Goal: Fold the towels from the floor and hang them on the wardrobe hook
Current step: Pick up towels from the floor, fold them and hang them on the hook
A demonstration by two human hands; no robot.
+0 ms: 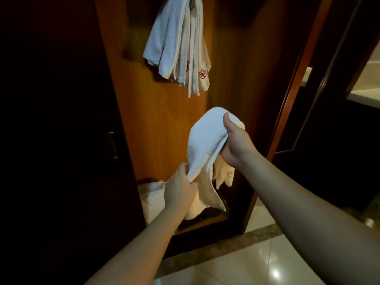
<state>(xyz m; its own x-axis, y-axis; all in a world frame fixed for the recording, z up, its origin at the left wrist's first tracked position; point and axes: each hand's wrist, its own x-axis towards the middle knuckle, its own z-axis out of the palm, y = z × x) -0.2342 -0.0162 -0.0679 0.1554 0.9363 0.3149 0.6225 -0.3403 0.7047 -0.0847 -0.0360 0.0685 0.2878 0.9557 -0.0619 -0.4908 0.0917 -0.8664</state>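
White towel [205,140] draped over right hand [236,140], its grip holding the fold, left hand [180,190] grip pinching lower edge

You have no words, numbers or brand names to read anywhere in this view. The only marks are two red embroidered flower-like emblems [202,74] near the lower corners of the hanging towels [176,44] on the wardrobe panel [156,112]; one emblem is half hidden between the folds.
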